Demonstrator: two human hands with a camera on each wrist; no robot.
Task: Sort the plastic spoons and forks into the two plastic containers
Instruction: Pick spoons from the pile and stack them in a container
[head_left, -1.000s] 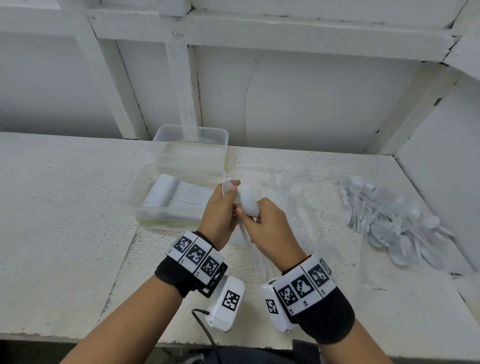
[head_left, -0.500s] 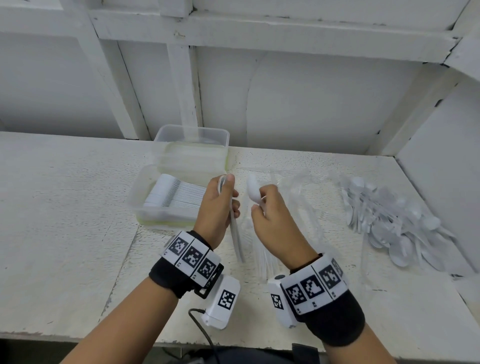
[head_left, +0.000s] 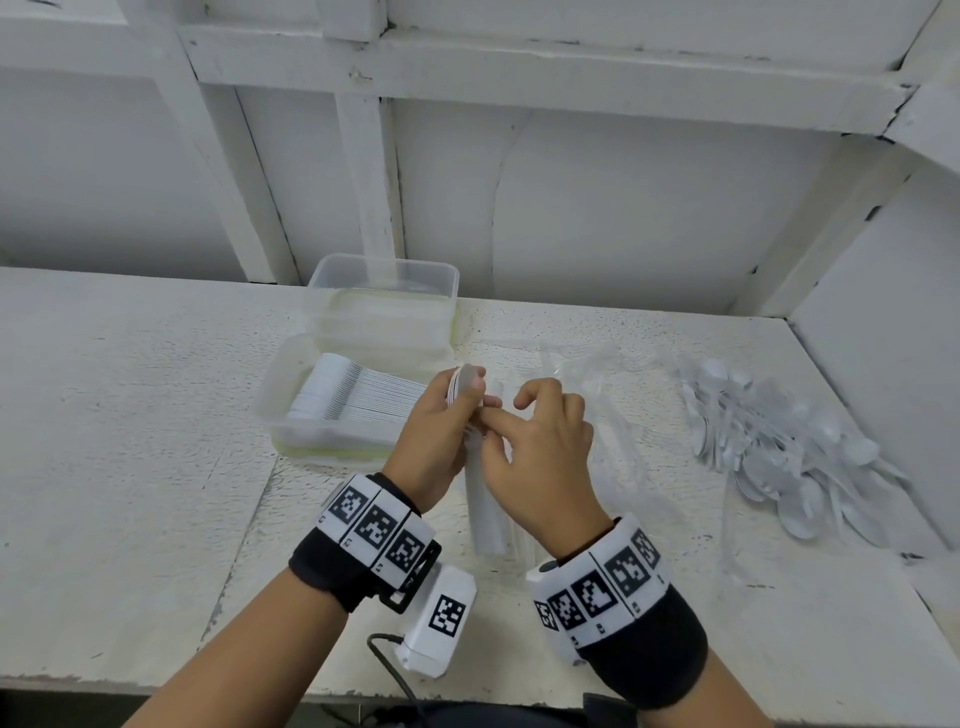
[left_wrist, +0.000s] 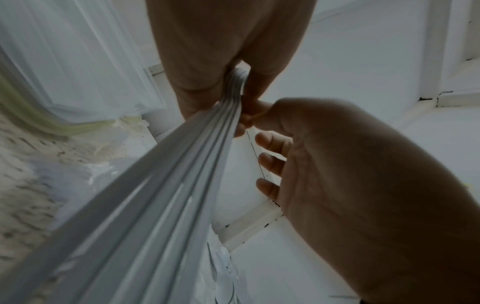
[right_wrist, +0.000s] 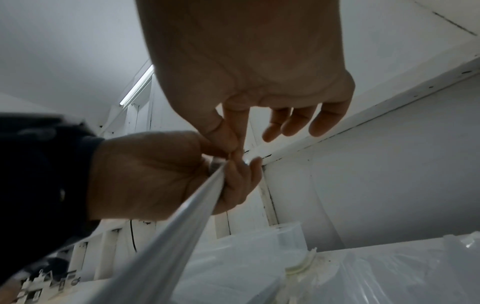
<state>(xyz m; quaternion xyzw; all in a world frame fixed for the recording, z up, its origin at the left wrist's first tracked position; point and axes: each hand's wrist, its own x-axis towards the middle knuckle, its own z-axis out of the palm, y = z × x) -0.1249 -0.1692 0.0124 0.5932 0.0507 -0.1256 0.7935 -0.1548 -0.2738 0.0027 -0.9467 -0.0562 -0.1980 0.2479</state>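
Spoon stack (head_left: 480, 483) is held upright over the table's (head_left: 130, 467) near edge, bowls up, handles hanging toward the wrists. It is gripped by the left hand (head_left: 441, 441), fingers curled round the neck just below the bowls, probably so the nested spoons stay aligned as 1 block. The right hand (head_left: 545, 457) is set against the stack's right side: thumb and index are pinched at the bowl end, the other 3 fingers are loosely spread and carry nothing. Judged as squaring the stack or adding 1 piece; which cannot be told.

View differences: in the left wrist view the handles (left_wrist: 161, 195) are resolved as several separate ribs, so a multi-piece stack is confirmed; in the head view they read as 1 white strip. The pinch point is shown only in the right wrist view, where the fingertips (right_wrist: 233, 152) are seen meeting right at the left hand's grip. Containers and piles are placed only by the head view.

Just beyond the hands, the near container (head_left: 291, 415) is seen holding a neat row of white cutlery, handles parallel, likely to save room. Behind it and touching, the far container (head_left: 384, 270) is seen; its contents cannot be told. Clear plastic wrap (head_left: 613, 395) is lying right of the hands. Farther right, a loose spoon pile (head_left: 779, 441) is left unsorted near the side wall.
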